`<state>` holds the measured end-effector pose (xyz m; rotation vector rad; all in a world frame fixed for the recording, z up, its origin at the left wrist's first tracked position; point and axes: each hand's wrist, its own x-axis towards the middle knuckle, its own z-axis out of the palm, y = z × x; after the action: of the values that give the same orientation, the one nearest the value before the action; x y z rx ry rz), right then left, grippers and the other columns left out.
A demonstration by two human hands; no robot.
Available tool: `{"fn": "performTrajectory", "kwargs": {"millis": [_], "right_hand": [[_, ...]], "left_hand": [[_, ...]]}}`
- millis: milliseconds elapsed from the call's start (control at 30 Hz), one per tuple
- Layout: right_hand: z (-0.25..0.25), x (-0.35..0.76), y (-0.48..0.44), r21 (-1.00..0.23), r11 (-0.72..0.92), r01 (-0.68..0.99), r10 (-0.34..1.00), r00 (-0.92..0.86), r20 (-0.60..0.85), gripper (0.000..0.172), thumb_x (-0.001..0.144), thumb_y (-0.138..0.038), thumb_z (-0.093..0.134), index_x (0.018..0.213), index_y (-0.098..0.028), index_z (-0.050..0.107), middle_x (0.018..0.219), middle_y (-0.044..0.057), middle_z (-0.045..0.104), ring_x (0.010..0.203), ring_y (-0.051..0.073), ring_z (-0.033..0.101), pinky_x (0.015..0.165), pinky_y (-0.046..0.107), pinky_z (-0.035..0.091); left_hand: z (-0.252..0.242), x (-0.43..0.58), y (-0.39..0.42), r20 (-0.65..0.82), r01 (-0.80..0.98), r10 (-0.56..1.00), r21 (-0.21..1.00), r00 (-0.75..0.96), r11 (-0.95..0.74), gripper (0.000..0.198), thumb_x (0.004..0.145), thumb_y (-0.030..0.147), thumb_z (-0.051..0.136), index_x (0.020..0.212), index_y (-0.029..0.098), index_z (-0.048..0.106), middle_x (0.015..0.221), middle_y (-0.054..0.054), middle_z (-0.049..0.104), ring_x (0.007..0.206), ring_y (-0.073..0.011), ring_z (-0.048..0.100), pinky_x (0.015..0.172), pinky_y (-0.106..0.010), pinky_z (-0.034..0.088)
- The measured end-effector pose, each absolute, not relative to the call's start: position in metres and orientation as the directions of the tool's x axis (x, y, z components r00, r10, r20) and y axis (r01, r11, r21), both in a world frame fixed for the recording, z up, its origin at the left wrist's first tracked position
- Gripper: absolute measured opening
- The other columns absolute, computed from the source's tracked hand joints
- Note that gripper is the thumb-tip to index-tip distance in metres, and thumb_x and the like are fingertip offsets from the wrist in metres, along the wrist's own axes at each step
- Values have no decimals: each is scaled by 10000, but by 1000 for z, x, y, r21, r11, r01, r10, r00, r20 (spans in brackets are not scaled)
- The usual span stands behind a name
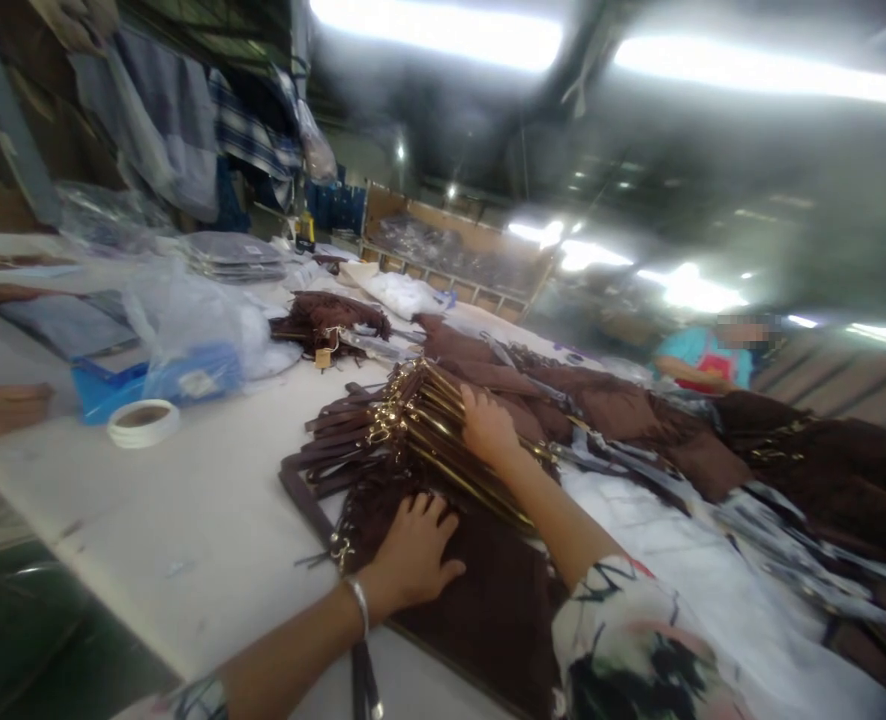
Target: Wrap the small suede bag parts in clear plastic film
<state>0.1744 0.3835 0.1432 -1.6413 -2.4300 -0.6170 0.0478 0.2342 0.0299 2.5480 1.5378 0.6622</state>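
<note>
Hands first. My left hand lies flat, fingers spread, palm down on a dark brown suede-like piece at the near edge of the white table; it presses, grips nothing. Silver bangle on that wrist. My right hand rests, fingers curled, on top of a stack of gold-coloured metal bars w/ brown straps, just beyond the left hand; can't tell whether it's closed around any of them. Bars too many and too blurred to count.

Containers: one clear plastic bag to the left w/ sth white inside, and a blue box or tray touching it; contents not readable. One roll of tape lies flat just in front of the blue tray.

More brown pieces run in a row to the right across the table, count unclear. One other person in a teal top sits at the far side.
</note>
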Motion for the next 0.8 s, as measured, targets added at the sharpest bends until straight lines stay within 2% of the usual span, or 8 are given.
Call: {"fn": "performTrajectory", "kwargs": {"millis": [67,167,233,333,467,567,667,800], "right_hand": [[146,176,355,203,345,916,830,-399,389,669,873,-172,603,1472,-111,313,1381,193,508,1238,297,503,1010,438,434],[131,177,284,120,404,907,788,-411,457,560,946,-201,489,1470,-110,315,1496,161,402,1380,246,354,1132,397,321],[106,181,228,48,472,881,771,-438,461,434,985,-242,413,1411,-158,409,1432,110,491,1344,192,410,1120,348,357],[52,202,160,-200,566,800,794,-464,394,390,1004,-290,394,1383,-215,453,1371,74,561,1287,180,489,1077,354,429],[-5,243,125,-107,503,857,820,-435,371,418,998,-320,418,1381,-165,481,1419,110,526,1313,244,470,1069,441,438],[-16,261,120,-67,473,878,838,-425,341,462,985,-372,455,1392,-156,482,1449,109,496,1343,269,424,1102,474,392],[-10,262,118,-94,446,890,857,-394,331,467,988,-370,447,1398,-150,483,1458,115,483,1352,290,403,1105,504,370],[6,252,107,-158,420,894,875,-352,333,402,975,-259,471,1344,-115,538,1425,157,513,1329,307,430,1095,525,364]], "left_hand": [[27,47,208,311,825,869,304,385,-475,556,854,572,592,1284,221,566,1308,-125,526,1194,-361,438,1035,-553,354],[23,53,177,317,843,892,333,322,-423,574,885,540,562,1343,197,519,1384,-145,482,1241,-374,404,1070,-586,312],[24,58,166,307,842,899,351,311,-411,536,896,457,568,1356,187,504,1409,-143,470,1248,-365,408,1088,-584,304],[28,54,153,271,794,868,356,416,-492,497,897,322,561,1366,174,493,1417,-123,487,1272,-321,422,1138,-534,280],[29,16,113,224,775,829,297,512,-558,570,937,429,538,1448,223,390,1513,-75,413,1409,-293,294,1189,-542,196],[24,-24,78,184,858,877,196,444,-475,660,925,410,579,1500,255,294,1571,-61,322,1444,-292,241,1190,-546,197],[20,-52,54,228,930,919,106,321,-351,638,942,309,534,1508,169,274,1529,-115,383,1398,-285,329,1160,-489,287],[14,-67,33,259,957,928,42,268,-288,453,942,190,440,1396,194,455,1304,-113,593,1180,-292,543,997,-485,451]]}}
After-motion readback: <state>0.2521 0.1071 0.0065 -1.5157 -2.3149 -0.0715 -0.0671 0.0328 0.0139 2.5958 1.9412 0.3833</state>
